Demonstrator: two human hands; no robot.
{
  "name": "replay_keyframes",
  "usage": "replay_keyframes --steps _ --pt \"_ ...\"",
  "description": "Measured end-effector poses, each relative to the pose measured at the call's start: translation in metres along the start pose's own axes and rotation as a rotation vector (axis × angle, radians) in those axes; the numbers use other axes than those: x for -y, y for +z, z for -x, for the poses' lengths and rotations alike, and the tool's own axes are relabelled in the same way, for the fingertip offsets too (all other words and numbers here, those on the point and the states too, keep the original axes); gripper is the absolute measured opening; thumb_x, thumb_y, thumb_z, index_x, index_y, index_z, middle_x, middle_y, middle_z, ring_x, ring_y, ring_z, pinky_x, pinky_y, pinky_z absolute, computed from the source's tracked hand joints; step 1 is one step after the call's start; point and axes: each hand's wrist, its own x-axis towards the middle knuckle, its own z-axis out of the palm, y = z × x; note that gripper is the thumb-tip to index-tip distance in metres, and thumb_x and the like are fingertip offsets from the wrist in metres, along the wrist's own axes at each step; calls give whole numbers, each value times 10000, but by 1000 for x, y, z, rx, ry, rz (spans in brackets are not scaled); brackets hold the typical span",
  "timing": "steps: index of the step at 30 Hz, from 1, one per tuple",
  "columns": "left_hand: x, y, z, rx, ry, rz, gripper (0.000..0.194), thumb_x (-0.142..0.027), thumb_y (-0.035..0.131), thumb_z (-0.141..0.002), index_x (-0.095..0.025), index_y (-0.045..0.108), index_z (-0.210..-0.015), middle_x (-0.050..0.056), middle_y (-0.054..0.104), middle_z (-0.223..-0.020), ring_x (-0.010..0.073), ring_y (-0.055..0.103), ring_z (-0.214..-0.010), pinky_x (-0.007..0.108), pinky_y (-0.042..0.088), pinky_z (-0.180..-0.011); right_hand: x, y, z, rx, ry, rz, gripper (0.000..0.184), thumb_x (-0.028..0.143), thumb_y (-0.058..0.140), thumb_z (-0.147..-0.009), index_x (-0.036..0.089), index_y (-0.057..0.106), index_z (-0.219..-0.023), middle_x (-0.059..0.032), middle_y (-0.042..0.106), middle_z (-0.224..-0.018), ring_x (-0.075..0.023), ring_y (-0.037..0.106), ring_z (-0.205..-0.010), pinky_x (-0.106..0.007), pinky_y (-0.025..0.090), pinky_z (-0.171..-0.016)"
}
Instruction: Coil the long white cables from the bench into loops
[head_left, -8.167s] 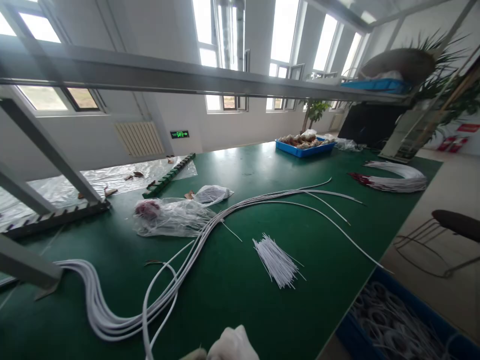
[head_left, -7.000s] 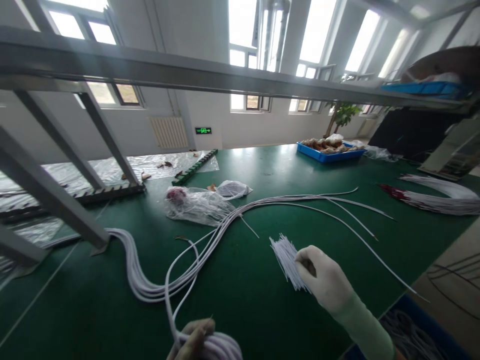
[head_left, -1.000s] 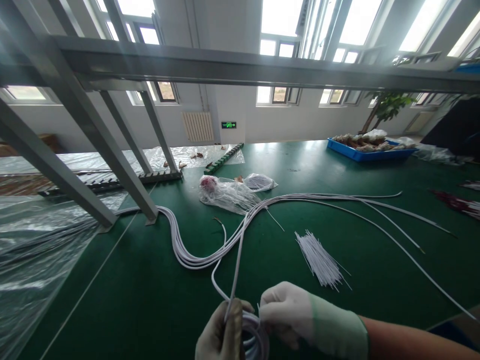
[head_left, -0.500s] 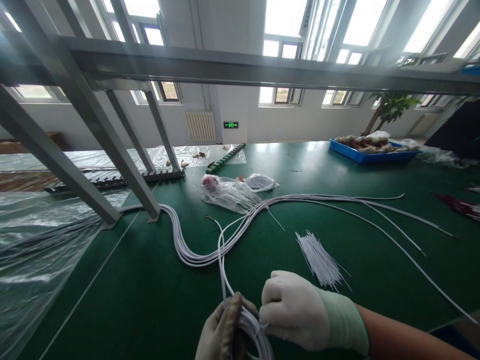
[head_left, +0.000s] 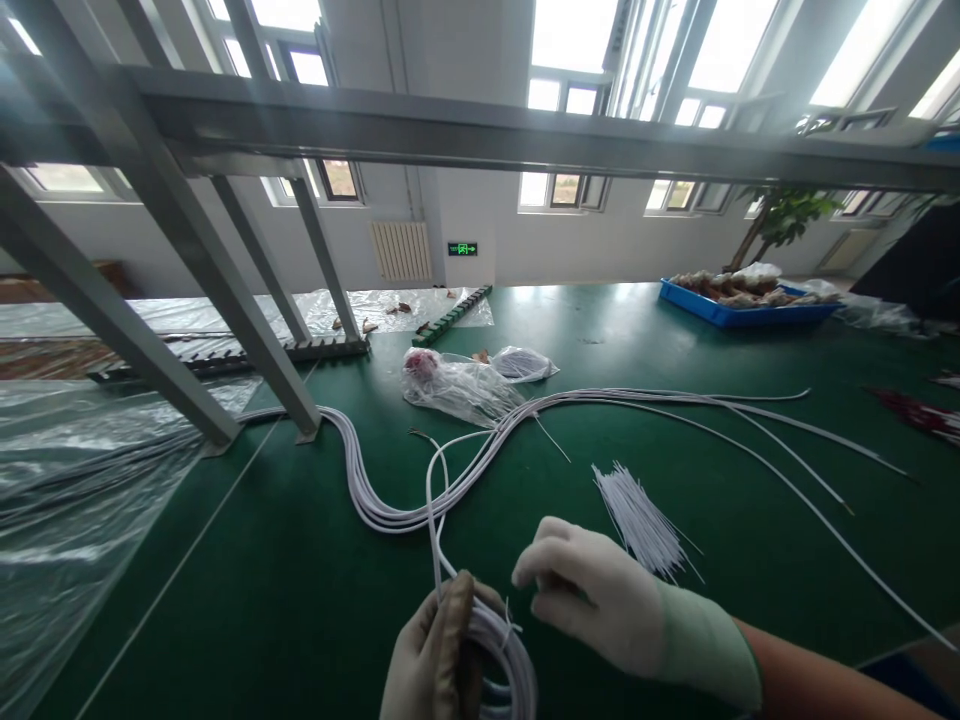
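Observation:
My gloved left hand (head_left: pixel 431 660) is closed round a coil of white cable (head_left: pixel 504 655) at the bottom edge of the view. A free length of that cable (head_left: pixel 433 520) runs up from the coil across the green table (head_left: pixel 247 600). My gloved right hand (head_left: pixel 592 595) hovers just right of the coil, fingers curled and pinched near a thin white tie on the coil; what the fingertips hold is too small to make out. A loose pile of short white ties (head_left: pixel 637 520) lies just beyond my right hand.
A bundle of long white cables (head_left: pixel 675 405) snakes across the table. Clear plastic bags (head_left: pixel 457 385) lie behind it, a blue tray (head_left: pixel 742 305) at the far right. A grey metal frame (head_left: pixel 247 320) stands at left, with plastic sheeting (head_left: pixel 67 500) beside it.
My right hand has lifted slightly off the coil and moved right. The free cable loop has shifted left. Seconds earlier my right hand reached into the tie pile.

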Motion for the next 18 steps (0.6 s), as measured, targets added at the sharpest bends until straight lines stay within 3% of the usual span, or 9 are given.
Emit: replay_keyframes --steps 2,5,8,11,13,14,18 --pt "-3 -2 -3 59 -52 67 496 -624 964 -493 -222 735 -670 4 687 -636 174 564 -591 262 510 -597 -4 1 -1 62 -224 276 150 307 613 -1010 229 705 -1099 -42 636 -1023 -167 572 -823 -279 428 -697" --pt "-3 1 -4 58 -107 150 468 -560 996 -469 -238 714 -660 -4 695 -629 179 600 -618 246 497 -576 -9 3 -6 97 -419 518 208 352 556 -1046 218 702 -982 -27 639 -928 -143 500 -706 -290 351 -639" --pt "-3 5 -2 83 -141 193 504 -558 1012 -407 -239 710 -653 -8 699 -627 173 604 -616 239 490 -561 -12 4 -10 47 -562 619 197 348 538 -1033 221 677 -977 -10 619 -852 -141 400 -637 -307 304 -610" --pt "-4 6 -1 93 -116 142 454 -578 976 -509 -232 719 -653 -13 687 -628 165 580 -596 252 509 -603 -9 7 -9 101 -572 612 204 321 500 -1032 211 650 -948 -16 612 -853 -146 400 -646 -316 319 -625" --pt "-3 5 -1 79 -82 89 476 -630 943 -539 -228 732 -679 -17 672 -626 158 541 -573 271 532 -653 -2 11 -6 148 -447 507 232 320 475 -1040 195 620 -908 -24 601 -852 -146 412 -656 -310 335 -620" --pt "0 5 0 64 -58 62 505 -670 921 -546 -226 736 -700 -17 662 -626 159 530 -575 279 534 -662 3 13 -6 151 -316 418 240 322 472 -1041 191 605 -891 -25 595 -849 -145 424 -664 -302 346 -615" --pt "15 7 2 -66 179 -279 558 -788 721 -723 -234 733 -792 17 667 -688 215 587 -669 299 484 -610 17 19 -7 217 431 -27 246 320 519 -1005 197 560 -796 10 551 -757 -140 482 -650 -262 370 -566"
